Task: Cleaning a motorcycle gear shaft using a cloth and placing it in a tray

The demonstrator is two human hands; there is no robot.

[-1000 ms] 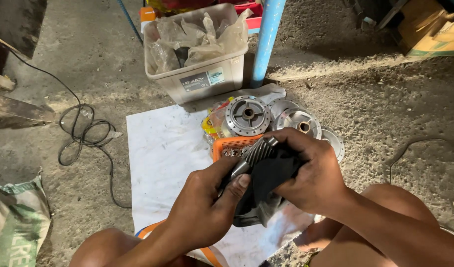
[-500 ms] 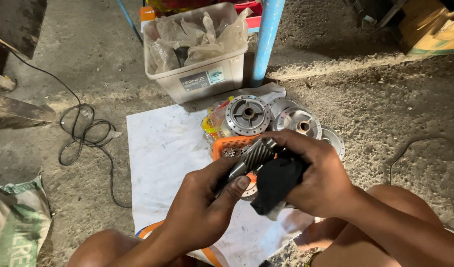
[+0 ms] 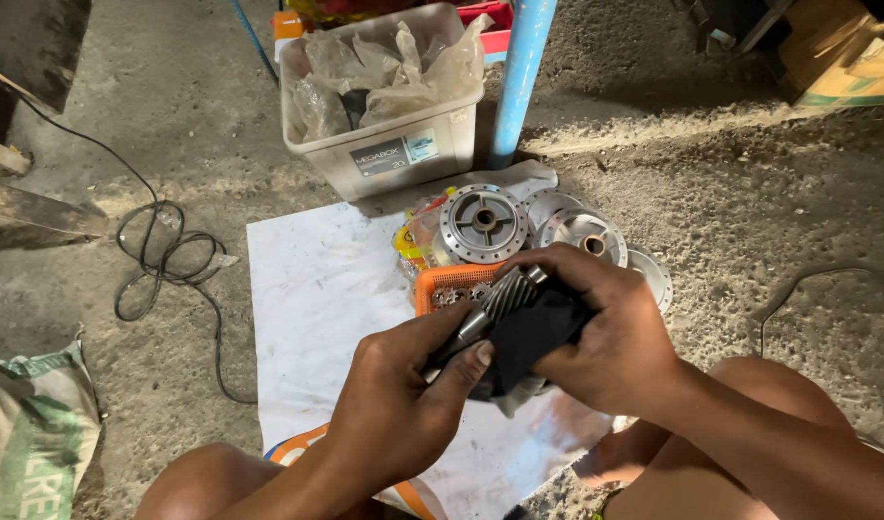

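Left hand [image 3: 394, 409] pinched grey splined metal shaft [image 3: 500, 303]; right hand [image 3: 611, 332] closed around black rag [image 3: 533, 337] on it. Risk: greasy shaft slipping onto small orange mesh basket [image 3: 440, 284], scattering parts.

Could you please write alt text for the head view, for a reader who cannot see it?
A seated person's left hand and right hand hold a toothed metal shaft wrapped in a dark cloth above a white sheet on gritty ground. Behind lie round metal hubs, an orange basket and a plastic bin.
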